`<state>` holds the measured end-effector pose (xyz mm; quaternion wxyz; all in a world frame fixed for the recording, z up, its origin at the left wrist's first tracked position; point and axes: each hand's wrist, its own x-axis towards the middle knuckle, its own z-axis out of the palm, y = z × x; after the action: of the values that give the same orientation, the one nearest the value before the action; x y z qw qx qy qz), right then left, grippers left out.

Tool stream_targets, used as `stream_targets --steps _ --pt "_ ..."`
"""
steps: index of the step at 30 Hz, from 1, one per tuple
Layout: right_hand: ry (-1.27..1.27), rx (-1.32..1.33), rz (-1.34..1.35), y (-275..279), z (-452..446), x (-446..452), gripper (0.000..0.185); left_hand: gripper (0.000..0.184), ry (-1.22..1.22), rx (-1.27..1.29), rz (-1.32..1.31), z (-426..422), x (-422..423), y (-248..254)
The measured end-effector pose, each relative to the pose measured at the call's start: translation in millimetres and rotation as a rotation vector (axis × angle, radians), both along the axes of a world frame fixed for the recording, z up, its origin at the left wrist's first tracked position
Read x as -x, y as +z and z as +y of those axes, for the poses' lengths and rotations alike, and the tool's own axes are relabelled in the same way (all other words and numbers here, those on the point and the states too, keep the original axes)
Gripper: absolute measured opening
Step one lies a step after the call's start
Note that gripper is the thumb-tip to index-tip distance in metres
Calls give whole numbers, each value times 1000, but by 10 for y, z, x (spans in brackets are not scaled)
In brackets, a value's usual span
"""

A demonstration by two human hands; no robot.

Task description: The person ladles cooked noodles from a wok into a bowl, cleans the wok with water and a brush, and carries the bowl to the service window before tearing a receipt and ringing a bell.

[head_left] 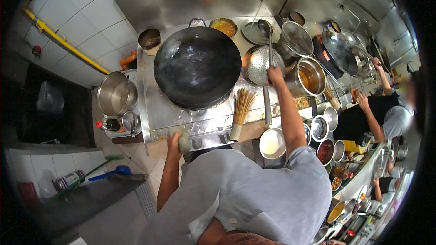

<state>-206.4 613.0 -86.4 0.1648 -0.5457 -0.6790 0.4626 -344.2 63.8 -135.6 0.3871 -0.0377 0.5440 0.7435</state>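
Observation:
My left hand (174,141) is closed on a greyish-green cloth (184,140) at the counter's front edge, below a large black wok (197,68). Further right, my right hand (274,76) grips the handle of a metal ladle (265,27), whose bowl is at the back, over a round metal pan (255,32). Under the ladle's handle lies a perforated strainer (261,66) with its own handle pointing toward me. Between the wok and the strainer a bamboo brush (243,106) rests on the stove with its bristles up. A white bowl (272,143) stands near my right forearm.
A pot of brown liquid (311,77) and a sieve (297,39) stand right of the strainer. At the left are a steel pot (117,93) and a red-capped bottle (110,124). A co-worker (377,118) handles another wok (338,54) at the right.

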Motion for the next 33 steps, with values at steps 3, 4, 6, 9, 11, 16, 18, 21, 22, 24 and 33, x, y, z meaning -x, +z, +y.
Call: stream_targets --steps 3,4,6,9,11,16,18,21,22,24,33 --pt "-25 554 333 18 724 344 20 38 159 52 -30 -197 -178 58" --pt "4 761 442 -71 1022 403 17 38 177 52 -28 -229 -230 116" --pt "-229 1475 1002 130 1139 438 19 37 321 18 -1 -260 -333 227" --pt "-243 1580 1406 296 852 383 23 37 338 53 -26 -460 -399 22" --pt "-248 1578 1433 409 621 293 22 37 351 73 -46 -503 -420 1" --pt "-207 1566 1438 1017 46 -115 20 37 284 74 -57 -549 -326 -103" --pt "-154 1526 1351 1350 -301 -309 20 38 227 31 23 -447 -230 -7" --pt "-193 1535 1355 1917 -976 -560 15 39 115 46 14 -387 -56 6" --pt "-182 1502 1355 2059 -1218 -631 20 39 110 45 13 -355 -2 22" --pt "-105 1581 1368 2226 -1634 -774 22 37 44 124 72 -277 98 68" --pt "-200 1610 1152 1972 -2733 -1009 17 33 -69 168 22 -48 197 85"
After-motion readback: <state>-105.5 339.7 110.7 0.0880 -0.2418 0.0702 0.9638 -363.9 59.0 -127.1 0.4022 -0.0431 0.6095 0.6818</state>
